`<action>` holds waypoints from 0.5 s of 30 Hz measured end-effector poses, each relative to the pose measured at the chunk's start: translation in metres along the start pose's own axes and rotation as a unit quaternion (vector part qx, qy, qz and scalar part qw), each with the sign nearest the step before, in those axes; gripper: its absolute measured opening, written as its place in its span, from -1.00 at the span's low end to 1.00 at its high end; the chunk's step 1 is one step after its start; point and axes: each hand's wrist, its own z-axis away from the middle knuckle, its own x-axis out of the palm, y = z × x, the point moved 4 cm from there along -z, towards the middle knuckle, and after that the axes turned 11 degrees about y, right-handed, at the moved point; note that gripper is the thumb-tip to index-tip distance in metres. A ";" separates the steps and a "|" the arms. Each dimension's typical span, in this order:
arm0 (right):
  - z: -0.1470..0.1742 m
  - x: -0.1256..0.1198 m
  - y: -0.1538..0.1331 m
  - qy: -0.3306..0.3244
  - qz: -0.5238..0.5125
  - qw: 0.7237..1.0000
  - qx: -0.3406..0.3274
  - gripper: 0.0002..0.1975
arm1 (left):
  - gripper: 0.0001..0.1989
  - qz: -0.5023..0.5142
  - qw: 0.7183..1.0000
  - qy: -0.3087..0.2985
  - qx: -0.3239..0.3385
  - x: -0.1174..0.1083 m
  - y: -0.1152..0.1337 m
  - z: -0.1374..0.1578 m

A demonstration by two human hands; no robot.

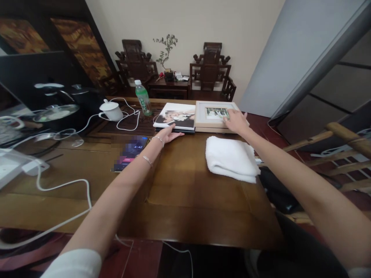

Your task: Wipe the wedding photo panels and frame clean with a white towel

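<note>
A photo album or print [184, 119] with a picture on its white cover lies near the table's far edge, on top of something dark. My left hand [168, 135] is at its near edge, fingers stretched out and apart; whether it bears any weight I cannot tell. Right beside it lies a light wooden picture frame [201, 112] with a white mat and a small photo, apparently stacked on another. My right hand [237, 121] rests on the frame's right part, fingers spread over the photo's edge. A folded white towel [232, 158] lies nearer to me.
Left of the album stands a green-labelled bottle [143, 98]. A phone [130, 154] lies by my left forearm. A lidded white cup [111, 111], a pot [58, 116], a clear cup [74, 139] and white cables [87, 185] occupy the left side. A wooden chair [327, 139] stands right.
</note>
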 end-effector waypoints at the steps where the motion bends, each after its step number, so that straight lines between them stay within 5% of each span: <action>1: 0.002 0.002 0.012 0.000 -0.005 0.999 0.044 -0.57 | -0.45 -0.001 1.000 0.002 0.004 0.000 0.000 0.000; 7: 0.010 0.011 0.065 -0.014 -0.061 0.965 0.253 -0.45 | -0.39 -0.011 0.999 0.021 0.048 -0.007 -0.004 0.002; 15: 0.013 0.021 0.084 -0.027 -0.156 0.952 0.263 -0.49 | -0.33 -0.033 0.987 0.056 0.145 -0.010 -0.013 0.003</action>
